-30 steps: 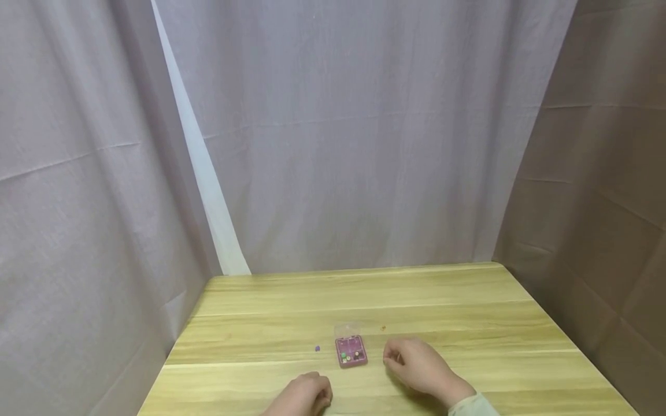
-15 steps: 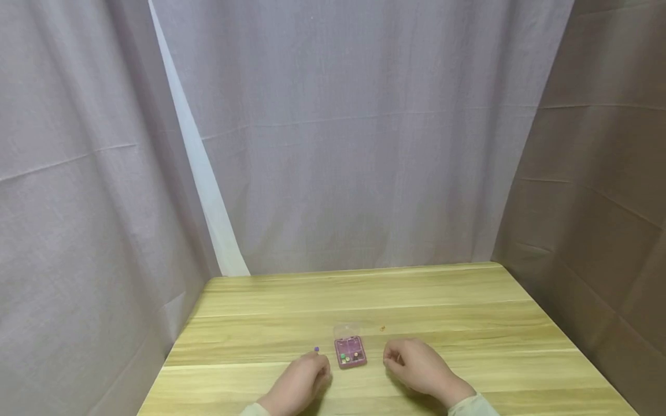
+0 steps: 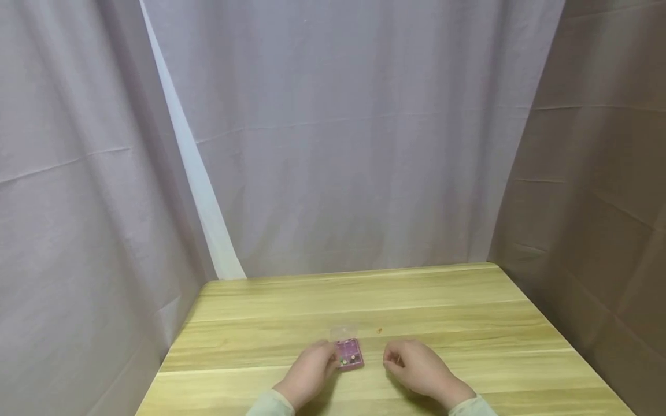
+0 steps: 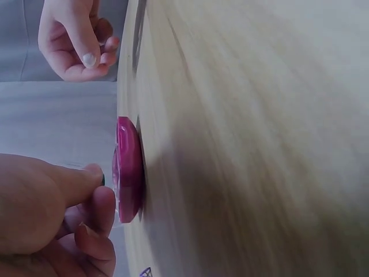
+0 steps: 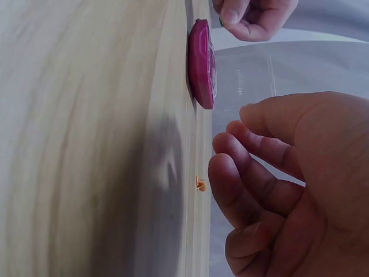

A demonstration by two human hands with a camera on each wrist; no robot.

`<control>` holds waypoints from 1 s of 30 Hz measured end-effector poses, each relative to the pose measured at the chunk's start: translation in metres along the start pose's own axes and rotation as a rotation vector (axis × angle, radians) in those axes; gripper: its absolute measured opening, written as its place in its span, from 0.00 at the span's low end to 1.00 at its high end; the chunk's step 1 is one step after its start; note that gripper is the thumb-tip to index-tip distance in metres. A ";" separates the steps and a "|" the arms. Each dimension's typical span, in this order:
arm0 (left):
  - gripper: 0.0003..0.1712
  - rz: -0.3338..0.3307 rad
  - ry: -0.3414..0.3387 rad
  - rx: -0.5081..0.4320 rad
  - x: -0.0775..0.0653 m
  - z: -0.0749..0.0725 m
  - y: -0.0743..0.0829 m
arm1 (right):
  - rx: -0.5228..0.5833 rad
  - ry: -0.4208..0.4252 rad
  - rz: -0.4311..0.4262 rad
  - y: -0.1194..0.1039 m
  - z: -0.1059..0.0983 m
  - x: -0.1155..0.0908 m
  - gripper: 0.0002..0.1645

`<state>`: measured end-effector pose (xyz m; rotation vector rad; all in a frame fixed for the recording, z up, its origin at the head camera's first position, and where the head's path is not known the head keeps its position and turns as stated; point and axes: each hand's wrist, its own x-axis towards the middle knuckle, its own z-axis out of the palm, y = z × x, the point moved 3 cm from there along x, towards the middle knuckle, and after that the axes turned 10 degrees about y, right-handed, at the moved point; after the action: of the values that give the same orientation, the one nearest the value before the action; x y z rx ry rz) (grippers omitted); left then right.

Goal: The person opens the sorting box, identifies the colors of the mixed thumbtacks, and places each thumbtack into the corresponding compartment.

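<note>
A small magenta compartment case lies on the table with its clear lid flipped back. Tiny beads and other little pieces sit in its front compartments. My left hand is at the case's left side, thumb and forefinger pinching a small green piece right by the case wall. To the right of the case, my right hand hovers low over the table, fingers loosely curled with nothing between them. A purple openwork piece lies near the left hand, hidden behind it in the head view.
A tiny orange piece lies on the wooden table, beyond the right hand and right of the case. Grey curtains hang along the table's back and both sides.
My left hand has moved forward and right, past the purple piece, up to the case, and now pinches the green piece. The right hand has stayed in place.
</note>
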<state>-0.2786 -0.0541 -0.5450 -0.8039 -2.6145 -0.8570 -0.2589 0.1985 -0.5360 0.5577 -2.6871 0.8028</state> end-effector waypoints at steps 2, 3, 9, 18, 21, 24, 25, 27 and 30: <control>0.04 -0.003 0.017 -0.001 0.001 0.001 0.000 | 0.003 -0.007 0.009 0.002 0.001 -0.001 0.06; 0.04 -0.005 0.024 -0.001 0.002 0.002 0.000 | 0.003 -0.010 0.011 0.003 0.001 -0.001 0.06; 0.04 -0.016 0.030 -0.013 0.005 0.005 -0.003 | 0.005 -0.024 0.029 0.006 0.001 -0.002 0.05; 0.05 -0.015 0.047 -0.001 0.007 0.010 -0.005 | 0.004 -0.015 0.020 0.005 -0.002 -0.001 0.06; 0.05 -0.014 0.048 0.003 0.007 0.012 -0.005 | 0.005 -0.014 0.023 0.005 -0.002 -0.001 0.06; 0.04 -0.004 0.057 0.002 0.007 0.012 -0.004 | 0.005 -0.016 0.025 0.005 -0.003 -0.001 0.06; 0.04 0.000 0.059 -0.001 0.007 0.012 -0.004 | 0.006 -0.018 0.025 0.006 -0.003 -0.001 0.06; 0.04 0.012 0.063 -0.007 0.006 0.012 -0.004 | 0.005 -0.018 0.026 0.006 -0.003 -0.001 0.06; 0.05 0.019 0.066 -0.011 0.004 0.011 -0.004 | 0.007 -0.017 0.025 0.007 -0.004 -0.002 0.06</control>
<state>-0.2853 -0.0489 -0.5538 -0.7874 -2.5432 -0.8779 -0.2597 0.2066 -0.5366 0.5350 -2.7126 0.8183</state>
